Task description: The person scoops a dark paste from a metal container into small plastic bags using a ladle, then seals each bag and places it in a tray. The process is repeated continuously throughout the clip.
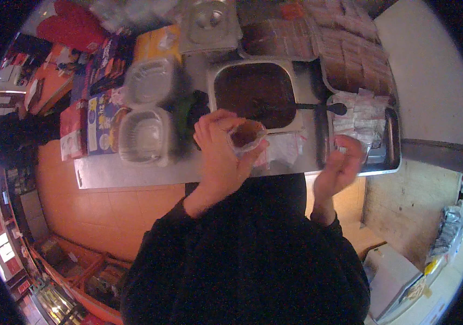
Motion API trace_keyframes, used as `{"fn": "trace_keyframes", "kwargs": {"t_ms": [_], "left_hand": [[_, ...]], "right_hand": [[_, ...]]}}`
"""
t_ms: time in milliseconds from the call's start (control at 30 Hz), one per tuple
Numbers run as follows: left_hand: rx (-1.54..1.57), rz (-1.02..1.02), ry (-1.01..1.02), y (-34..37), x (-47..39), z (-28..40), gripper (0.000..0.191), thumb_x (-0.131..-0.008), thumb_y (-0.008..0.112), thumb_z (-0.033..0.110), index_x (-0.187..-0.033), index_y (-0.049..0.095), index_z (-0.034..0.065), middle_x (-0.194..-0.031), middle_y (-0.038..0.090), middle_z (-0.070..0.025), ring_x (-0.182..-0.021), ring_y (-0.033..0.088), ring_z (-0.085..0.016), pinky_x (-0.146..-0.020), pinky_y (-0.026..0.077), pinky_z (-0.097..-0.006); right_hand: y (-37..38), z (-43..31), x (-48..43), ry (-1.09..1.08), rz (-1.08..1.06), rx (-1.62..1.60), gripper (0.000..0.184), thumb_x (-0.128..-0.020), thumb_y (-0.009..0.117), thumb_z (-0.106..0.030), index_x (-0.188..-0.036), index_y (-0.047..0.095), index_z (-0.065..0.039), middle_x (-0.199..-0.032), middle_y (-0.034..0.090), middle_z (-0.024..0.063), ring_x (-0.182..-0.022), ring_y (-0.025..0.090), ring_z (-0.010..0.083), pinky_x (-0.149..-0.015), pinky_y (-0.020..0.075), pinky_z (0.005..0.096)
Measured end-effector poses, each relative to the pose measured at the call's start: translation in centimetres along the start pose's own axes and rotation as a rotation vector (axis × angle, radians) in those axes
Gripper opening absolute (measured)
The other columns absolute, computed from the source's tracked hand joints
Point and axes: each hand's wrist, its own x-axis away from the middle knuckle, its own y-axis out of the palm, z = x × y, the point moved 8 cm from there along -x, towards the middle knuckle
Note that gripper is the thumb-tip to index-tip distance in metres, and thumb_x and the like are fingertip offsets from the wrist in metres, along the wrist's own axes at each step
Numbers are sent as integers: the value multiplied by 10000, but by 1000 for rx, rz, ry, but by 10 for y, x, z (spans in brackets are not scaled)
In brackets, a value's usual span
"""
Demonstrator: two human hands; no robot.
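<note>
In my left hand (pixel 225 156) is a small clear plastic cup (pixel 247 137) with dark contents, held in front of a metal pan (pixel 211 89) of dark sauce. A black-handled utensil (pixel 316 107) lies across the pan's right rim. Blurred, my right hand (pixel 341 160) is over the near left part of a metal tray (pixel 396 142) of small clear packets (pixel 357 118); its fingers are curled, and whether they hold something cannot be told. Just right of the cup, clear plastic bags (pixel 284 150) with red edges lie on the metal table.
Stacked clear plastic containers (pixel 146 134) and printed boxes (pixel 101 122) stand at the left. Behind are a lidded metal pan (pixel 211 24) and trays of filled packets (pixel 280 38). A wall (pixel 430 73) rises at the right; the table's metal front edge (pixel 134 183) runs before me.
</note>
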Motion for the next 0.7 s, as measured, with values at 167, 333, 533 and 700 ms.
{"fn": "trace_keyframes", "kwargs": {"t_ms": [167, 333, 533, 700], "left_hand": [[-87, -62, 10, 27, 21, 11, 546, -602, 750, 240, -1034, 457, 80, -984, 443, -134, -936, 412, -301, -772, 309, -409], [67, -304, -107, 41, 38, 2, 572, -651, 717, 209, -1128, 429, 75, -977, 474, -104, -938, 443, -269, -814, 372, -405], [1250, -449, -922, 66, 77, -35, 418, -812, 560, 111, -1186, 375, 93, -1065, 489, -104, -950, 489, -194, -825, 390, -358], [1495, -460, -1145, 67, 97, -46, 399, -828, 531, 86, -1188, 360, 98, -1014, 547, -94, -910, 520, -184, -811, 400, -331]], "right_hand": [[73, 38, 82, 1072, -545, -856, 198, -833, 536, -228, -902, 532, -42, -848, 563, 42, -770, 536, 146, -698, 425, 263], [85, 39, 96, 1177, -579, -1223, 160, -838, 539, -226, -860, 520, -68, -831, 563, 33, -752, 547, 136, -637, 450, 249], [90, 49, 109, 1257, -604, -1390, 99, -823, 552, -166, -864, 522, -81, -763, 559, 16, -662, 530, 104, -570, 429, 213], [89, 51, 118, 1298, -622, -1404, 91, -802, 574, -128, -868, 534, -79, -755, 559, 12, -628, 509, 92, -530, 404, 207]]}}
